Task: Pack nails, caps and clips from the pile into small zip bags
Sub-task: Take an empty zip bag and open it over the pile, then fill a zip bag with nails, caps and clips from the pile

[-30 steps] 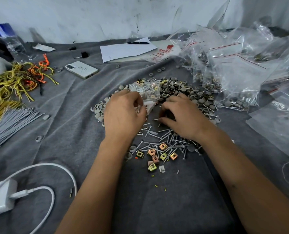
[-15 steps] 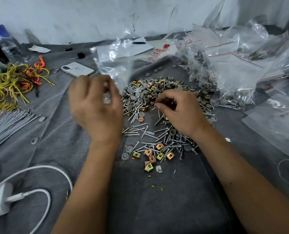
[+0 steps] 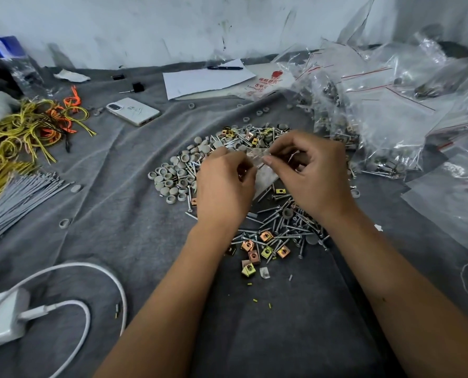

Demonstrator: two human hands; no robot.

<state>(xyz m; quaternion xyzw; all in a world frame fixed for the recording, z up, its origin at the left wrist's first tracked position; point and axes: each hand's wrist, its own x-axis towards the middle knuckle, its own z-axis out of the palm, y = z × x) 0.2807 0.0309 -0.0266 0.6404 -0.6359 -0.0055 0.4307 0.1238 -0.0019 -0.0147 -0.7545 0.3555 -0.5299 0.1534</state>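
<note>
Both hands pinch 1 small clear bag (image 3: pixel 262 170) above the pile (image 3: pixel 227 165): left hand (image 3: pixel 223 186) and right hand (image 3: pixel 316 175) at its top edge.

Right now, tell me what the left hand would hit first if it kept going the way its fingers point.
The left hand points up and right, so it would likely meet the right hand first; both pinch the small zip bag. Depth is unclear.
</note>
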